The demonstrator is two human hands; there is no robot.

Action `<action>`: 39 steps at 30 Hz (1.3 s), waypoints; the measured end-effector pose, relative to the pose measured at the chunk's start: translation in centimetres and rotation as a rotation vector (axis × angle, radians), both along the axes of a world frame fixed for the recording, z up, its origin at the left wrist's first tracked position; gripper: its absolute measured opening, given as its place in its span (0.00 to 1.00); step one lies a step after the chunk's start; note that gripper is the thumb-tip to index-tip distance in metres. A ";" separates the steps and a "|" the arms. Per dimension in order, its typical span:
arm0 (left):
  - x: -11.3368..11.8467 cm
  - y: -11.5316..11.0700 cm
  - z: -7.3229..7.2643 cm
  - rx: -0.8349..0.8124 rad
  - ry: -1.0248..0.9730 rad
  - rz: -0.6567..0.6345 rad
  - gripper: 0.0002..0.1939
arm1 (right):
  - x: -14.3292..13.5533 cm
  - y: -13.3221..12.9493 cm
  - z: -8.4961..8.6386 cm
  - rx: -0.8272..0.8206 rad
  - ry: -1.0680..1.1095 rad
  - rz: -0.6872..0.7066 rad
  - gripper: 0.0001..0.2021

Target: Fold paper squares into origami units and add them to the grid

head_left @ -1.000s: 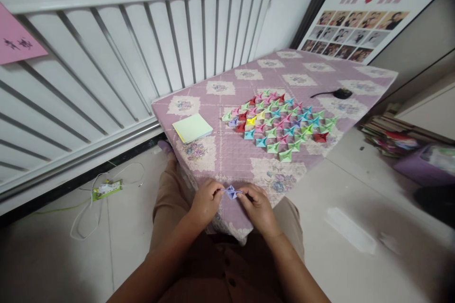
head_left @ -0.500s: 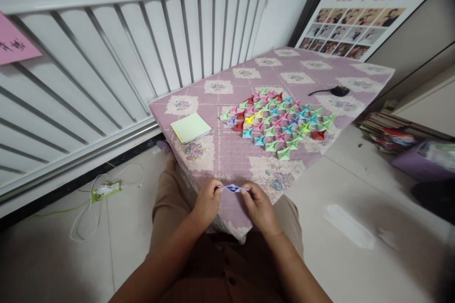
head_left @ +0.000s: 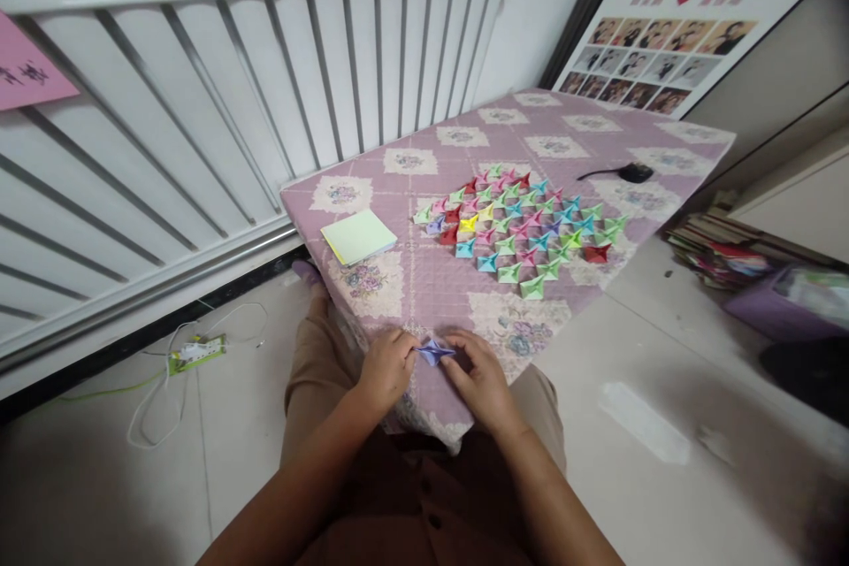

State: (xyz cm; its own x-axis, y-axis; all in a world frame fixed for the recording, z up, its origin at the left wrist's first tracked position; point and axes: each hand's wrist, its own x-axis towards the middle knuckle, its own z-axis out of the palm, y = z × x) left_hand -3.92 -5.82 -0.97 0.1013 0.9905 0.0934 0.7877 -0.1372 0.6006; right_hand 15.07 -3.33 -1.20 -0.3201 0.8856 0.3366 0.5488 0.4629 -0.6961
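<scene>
A folded purple paper boat point(head_left: 433, 352) with a raised point in its middle is held over the near corner of the table. My left hand point(head_left: 386, 373) pinches its left tip between thumb and fingers. At the other tip, the thumb and index finger of my right hand point(head_left: 484, 378) close on the paper. Farther up the cloth stand several rows of small folded paper boats point(head_left: 509, 272) in green, blue, pink, red and yellow. A stack of square paper sheets point(head_left: 360, 235), pale green on top, lies to the left.
The table wears a purple floral cloth point(head_left: 424, 292). A black object with a thin cable point(head_left: 635, 172) lies at the far right. Behind the table is a white radiator point(head_left: 332, 71); a photo board point(head_left: 643, 62) leans at the back. A power strip point(head_left: 197, 354) is on the floor.
The purple paper boat has opened out from a narrow, flat shape, and its middle point now shows. My hands have drawn slightly closer together around it.
</scene>
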 end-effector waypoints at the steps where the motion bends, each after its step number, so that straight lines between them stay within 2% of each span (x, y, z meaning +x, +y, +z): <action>1: 0.0 0.0 -0.1 0.003 0.017 -0.001 0.08 | 0.0 0.1 0.2 -0.016 -0.001 -0.003 0.10; 5: -0.1 0.1 -0.2 -0.005 0.066 -0.009 0.08 | -0.7 0.5 1.4 -0.001 -0.088 0.030 0.07; 12: -0.1 0.3 0.3 -0.022 0.100 -0.012 0.07 | -3.3 0.8 3.7 0.061 -0.532 0.005 0.04; 15: -0.1 0.2 0.4 -0.038 0.106 -0.008 0.06 | -4.2 0.8 3.8 0.069 -0.660 -0.004 0.07; 19: -0.1 0.2 0.6 -0.049 0.092 -0.001 0.09 | -4.7 1.0 3.4 0.073 -0.714 -0.021 0.10; 24: 0.1 0.3 0.8 -0.066 0.124 0.004 0.07 | -4.6 0.7 3.3 0.064 -0.676 -0.030 0.11; 27: 0.2 0.4 0.9 -0.054 0.133 0.015 0.06 | -4.1 0.5 3.4 0.035 -0.576 -0.036 0.08; 31: 0.2 0.2 1.2 -0.051 0.106 0.005 0.06 | -2.1 0.7 2.7 0.051 -0.296 -0.035 0.06; 34: 0.3 0.2 1.4 -0.063 0.108 0.008 0.07 | -0.1 0.6 1.8 0.031 -0.116 -0.124 0.07; 36: 0.4 0.2 1.3 -0.070 0.134 0.008 0.04 | 1.0 0.1 1.3 -0.009 -0.067 -0.200 0.07; 39: 0.5 0.3 1.3 -0.067 0.185 -0.003 0.02 | 1.7 -0.9 0.7 -0.035 -0.056 -0.177 0.06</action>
